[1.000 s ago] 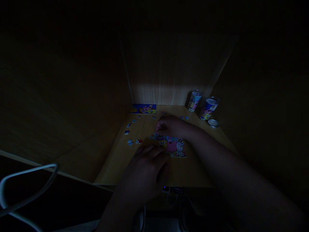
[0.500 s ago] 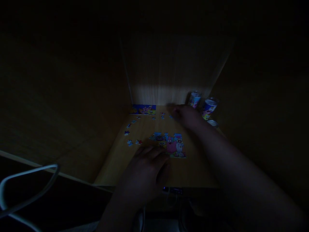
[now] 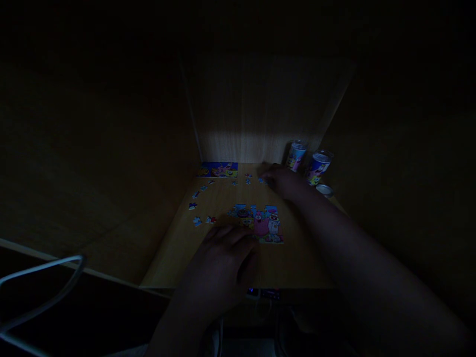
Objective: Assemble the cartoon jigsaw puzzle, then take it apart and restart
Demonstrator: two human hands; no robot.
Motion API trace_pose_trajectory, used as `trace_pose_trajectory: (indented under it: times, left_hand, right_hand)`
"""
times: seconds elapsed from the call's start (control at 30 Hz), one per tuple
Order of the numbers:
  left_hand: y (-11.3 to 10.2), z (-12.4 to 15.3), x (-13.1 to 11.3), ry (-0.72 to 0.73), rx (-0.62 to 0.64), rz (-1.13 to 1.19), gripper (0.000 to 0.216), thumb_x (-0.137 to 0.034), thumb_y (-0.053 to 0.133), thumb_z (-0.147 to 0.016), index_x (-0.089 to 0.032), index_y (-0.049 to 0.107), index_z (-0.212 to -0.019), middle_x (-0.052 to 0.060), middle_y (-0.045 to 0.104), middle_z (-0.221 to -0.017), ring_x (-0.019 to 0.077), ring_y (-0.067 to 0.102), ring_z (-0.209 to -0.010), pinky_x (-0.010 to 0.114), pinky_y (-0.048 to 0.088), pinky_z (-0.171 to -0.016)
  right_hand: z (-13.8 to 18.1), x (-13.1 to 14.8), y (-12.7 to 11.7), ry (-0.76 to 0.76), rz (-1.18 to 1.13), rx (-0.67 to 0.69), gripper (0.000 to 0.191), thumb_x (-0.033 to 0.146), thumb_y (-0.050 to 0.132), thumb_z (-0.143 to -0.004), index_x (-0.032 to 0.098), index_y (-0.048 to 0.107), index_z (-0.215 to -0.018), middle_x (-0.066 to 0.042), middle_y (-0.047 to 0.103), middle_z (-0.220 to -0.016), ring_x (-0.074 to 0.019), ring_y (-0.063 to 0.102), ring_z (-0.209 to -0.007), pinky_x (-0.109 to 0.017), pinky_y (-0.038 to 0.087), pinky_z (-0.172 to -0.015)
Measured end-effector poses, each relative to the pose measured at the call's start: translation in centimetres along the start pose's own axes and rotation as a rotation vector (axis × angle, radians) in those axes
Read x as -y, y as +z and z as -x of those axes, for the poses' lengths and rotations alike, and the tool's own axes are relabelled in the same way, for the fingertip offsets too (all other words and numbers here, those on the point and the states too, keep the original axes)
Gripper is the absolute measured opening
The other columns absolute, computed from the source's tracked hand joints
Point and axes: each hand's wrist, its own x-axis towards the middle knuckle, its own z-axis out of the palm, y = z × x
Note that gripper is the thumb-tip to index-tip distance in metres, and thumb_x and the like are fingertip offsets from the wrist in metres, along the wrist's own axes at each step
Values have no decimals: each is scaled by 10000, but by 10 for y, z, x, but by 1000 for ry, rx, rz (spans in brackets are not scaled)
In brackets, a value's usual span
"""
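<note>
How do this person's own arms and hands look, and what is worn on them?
The left hand and right hand are bare, without gloves. The right forearm has no sleeve, and no cable shows on it. Darkness hides any rings or small markings.

A dim home desk nook, its wooden desktop (image 3: 293,263) between 2 side panels (image 3: 111,163)

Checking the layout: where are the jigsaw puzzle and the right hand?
Jigsaw puzzle (image 3: 261,224), head view, on the pink character.
Right hand (image 3: 283,181), head view, on the back of the hand.
</note>
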Motion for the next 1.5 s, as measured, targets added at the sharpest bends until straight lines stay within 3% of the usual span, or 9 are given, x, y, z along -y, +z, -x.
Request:
trace_pose_trajectory:
  times: [0.27,0.47,0.7,0.93,1.07,1.23,1.37,1.5]
  left_hand:
    - [1,2,1,-6,21,-10,196,-208,601,-1049,-245,755,-1166,56,772,-1207,292,680,-1145,569,548,-1070]
    - [-1,1,-1,-15,24,-15,185,-206,595,-1055,-239,747,-1156,53,776,-1212,288,683,-1135,563,549,-1063]
    - [0,1,0,-8,12,-24,207,-193,596,-1042,-236,748,-1175,68,777,-1227,297,695,-1143,561,549,-1068]
    - [1,3,1,-28,15,-5,242,-197,615,-1044,-240,732,-1252,64,768,-1305,281,717,-1162,553,550,-1097]
    - [3,2,2,-33,33,-7,196,-199,604,-1047,-243,749,-1172,57,774,-1272,282,721,-1142,575,546,-1099]
    - [2,3,2,-20,9,-8,227,-187,611,-1035,-243,744,-1212,66,776,-1288,290,722,-1163,580,554,-1099]
    - [3,4,3,-12,8,-11,230,-186,620,-1024,-237,747,-1209,74,774,-1297,298,724,-1165,593,564,-1100]
    - [4,5,6,-19,-29,14,234,-185,623,-1028,-238,734,-1226,77,733,-1389,301,671,-1289,576,536,-1165]
  right_hand:
    - [-4,8,5,-114,-45,-17,277,98,580,-1020,185,819,-1128,-126,789,-1220,-245,723,-1161,-393,533,-1070]
    - [-3,12,2,-163,-88,23,83,217,753,-966,180,817,-1005,-120,802,-1062,-267,731,-1044,-398,557,-959]
    - [-3,11,3,-214,-152,31,252,87,650,-982,210,816,-1126,-99,802,-1198,-223,727,-1132,-387,547,-1038]
    - [-4,14,2,-183,-155,80,150,130,720,-949,192,820,-1042,-103,804,-1140,-235,728,-1094,-394,547,-1024]
    - [-3,17,0,-106,-142,116,74,182,742,-948,177,814,-968,-111,802,-1058,-242,732,-1006,-372,550,-935]
    - [0,20,-3,-28,-161,178,85,249,750,-947,192,805,-917,-78,814,-973,-228,733,-872,-322,535,-798]
    - [1,23,-5,-6,-215,172,36,207,772,-908,200,807,-916,-74,824,-1009,-237,744,-947,-333,539,-873]
    - [-1,28,-5,4,-320,176,52,199,779,-900,195,799,-948,-58,828,-1004,-215,755,-936,-338,558,-896]
